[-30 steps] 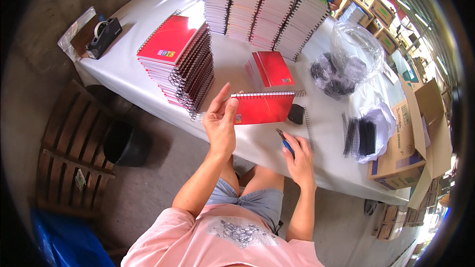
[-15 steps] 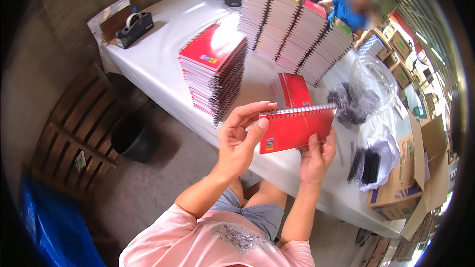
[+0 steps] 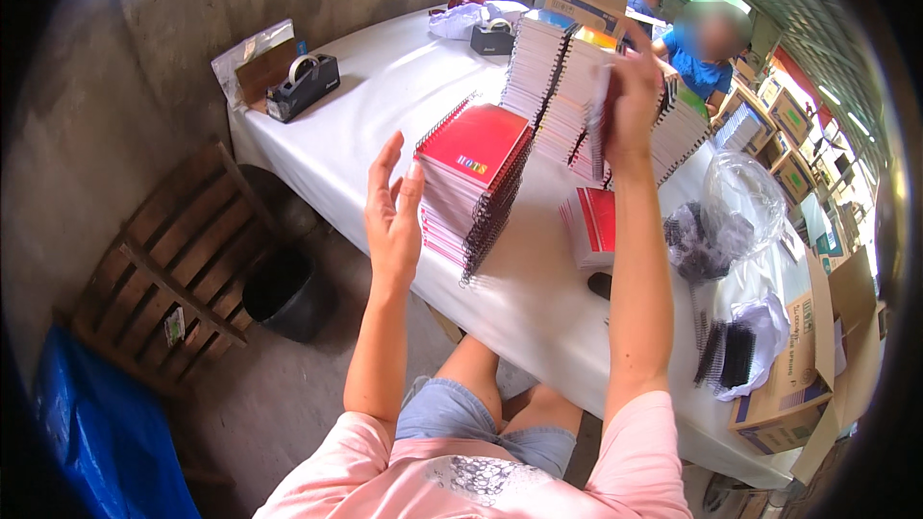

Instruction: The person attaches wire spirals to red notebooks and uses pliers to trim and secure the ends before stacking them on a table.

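My left hand is open, fingers apart, beside the left side of a stack of red spiral notebooks. Nothing is in it. Raised farther out over the table, my right hand grips a spiral notebook, which shows nearly edge-on and blurred; its cover is mostly hidden. Behind that hand stand tall stacks of spiral notebooks with blue, yellow and green top covers. A lower pile of red-covered booklets lies just left of my right forearm.
Black tape dispensers stand on the white-covered table. At the right are a clear plastic bag, black binding coils and an open carton. A black bucket stands on the floor. Another person is across the table.
My left hand has let go of the red notebook and moved left beside the stack. My right hand has lifted the notebook up and away, turning it edge-on. The view has shifted slightly.
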Demonstrator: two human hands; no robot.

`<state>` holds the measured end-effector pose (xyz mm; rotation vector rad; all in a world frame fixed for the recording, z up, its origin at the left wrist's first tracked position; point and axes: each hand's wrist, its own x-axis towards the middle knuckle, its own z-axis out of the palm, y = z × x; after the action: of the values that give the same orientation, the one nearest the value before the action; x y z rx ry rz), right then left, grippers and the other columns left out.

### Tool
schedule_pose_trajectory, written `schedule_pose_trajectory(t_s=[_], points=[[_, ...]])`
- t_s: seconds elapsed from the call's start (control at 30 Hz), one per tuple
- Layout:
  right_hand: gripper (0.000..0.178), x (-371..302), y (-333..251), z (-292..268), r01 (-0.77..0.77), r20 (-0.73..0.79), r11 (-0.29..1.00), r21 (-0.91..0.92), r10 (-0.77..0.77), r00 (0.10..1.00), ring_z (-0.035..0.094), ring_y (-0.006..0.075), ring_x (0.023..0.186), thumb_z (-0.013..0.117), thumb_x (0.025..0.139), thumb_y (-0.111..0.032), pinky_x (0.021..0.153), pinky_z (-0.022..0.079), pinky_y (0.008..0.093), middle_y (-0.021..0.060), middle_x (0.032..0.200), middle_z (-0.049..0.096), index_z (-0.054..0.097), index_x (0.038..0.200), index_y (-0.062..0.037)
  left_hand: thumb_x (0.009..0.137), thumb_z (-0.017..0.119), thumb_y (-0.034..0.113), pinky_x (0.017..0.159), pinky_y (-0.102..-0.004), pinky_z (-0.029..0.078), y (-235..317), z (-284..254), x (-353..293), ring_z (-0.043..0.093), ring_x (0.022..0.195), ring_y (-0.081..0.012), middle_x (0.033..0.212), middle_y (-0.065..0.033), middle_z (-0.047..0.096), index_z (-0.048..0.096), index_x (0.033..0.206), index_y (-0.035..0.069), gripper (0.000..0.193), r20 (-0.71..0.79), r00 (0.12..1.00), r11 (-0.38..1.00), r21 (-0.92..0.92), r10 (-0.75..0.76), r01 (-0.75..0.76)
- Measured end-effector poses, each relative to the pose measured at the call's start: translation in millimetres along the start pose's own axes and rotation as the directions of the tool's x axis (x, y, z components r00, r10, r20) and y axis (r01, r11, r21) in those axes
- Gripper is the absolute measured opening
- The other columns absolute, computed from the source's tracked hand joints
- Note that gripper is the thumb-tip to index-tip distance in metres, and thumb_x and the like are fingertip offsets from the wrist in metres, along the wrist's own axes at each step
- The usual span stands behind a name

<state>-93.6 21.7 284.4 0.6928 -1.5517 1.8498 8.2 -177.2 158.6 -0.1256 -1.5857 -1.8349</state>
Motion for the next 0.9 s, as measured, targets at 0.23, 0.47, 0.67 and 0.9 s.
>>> schedule_pose_trajectory(t_s=[0.23, 0.47, 0.67, 0.9], points=[[0.043, -25.5, 9.4, 79.8, 0.455, 0.815, 0.78, -0.43, 0.119, 0.567, 0.057, 0.0211, 0.086, 0.055, 0.076, -0.015, 0.088, 0.037, 0.0314, 0.0054, 0.085, 0.062, 0.058, 0.119, -0.0232, 0.09, 0.057, 0.034, 0.107, -0.0397, 0.025, -27.2, -5.7, 4.2, 0.033, 0.13, -0.0232, 0.141, -0.0137, 0.036, 0.032, 0.14, 0.006, 0.062, 0.149, 0.989, 0.999, -0.035, -0.002, 0.007], [0.046, -31.8, 50.7, 13.6, -0.144, 0.266, 0.988, -0.062, 0.156, 0.951, 0.049, 0.0167, 0.113, 0.047, 0.092, -0.037, 0.098, 0.032, 0.0319, 0.0061, 0.113, 0.058, 0.05, 0.126, -0.0058, 0.089, 0.058, 0.032, 0.108, -0.039, 0.023, -26.3, -0.2, 9.3, 0.031, 0.132, -0.024, 0.142, -0.0157, 0.034, 0.031, 0.14, 0.006, 0.063, 0.147, 0.988, 0.999, -0.02, 0.044, -0.042], [0.051, -68.3, 97.7, 23.8, -0.291, 0.087, 0.948, -0.132, 0.303, 0.949, 0.053, 0.0137, 0.097, 0.037, 0.096, -0.046, 0.088, 0.038, 0.0258, 0.0063, 0.101, 0.059, 0.052, 0.121, -0.0046, 0.09, 0.058, 0.024, 0.104, -0.0322, 0.029, -24.6, 5.4, 17.3, 0.039, 0.126, -0.0207, 0.138, -0.017, 0.038, 0.032, 0.14, 0.007, 0.059, 0.168, 0.985, 0.991, -0.135, 0.033, -0.01], [0.05, -51.9, 102.7, 36.7, -0.268, 0.072, 0.919, -0.29, 0.3, 0.951, 0.058, 0.0199, 0.088, 0.038, 0.095, -0.046, 0.082, 0.043, 0.0303, 0.0111, 0.088, 0.063, 0.061, 0.108, -0.0028, 0.093, 0.054, 0.022, 0.102, -0.0301, 0.032, -28.2, 10.6, 17.5, 0.043, 0.122, -0.0175, 0.137, -0.0136, 0.041, 0.033, 0.139, 0.007, 0.052, 0.166, 0.985, 0.993, -0.115, 0.046, -0.027]])
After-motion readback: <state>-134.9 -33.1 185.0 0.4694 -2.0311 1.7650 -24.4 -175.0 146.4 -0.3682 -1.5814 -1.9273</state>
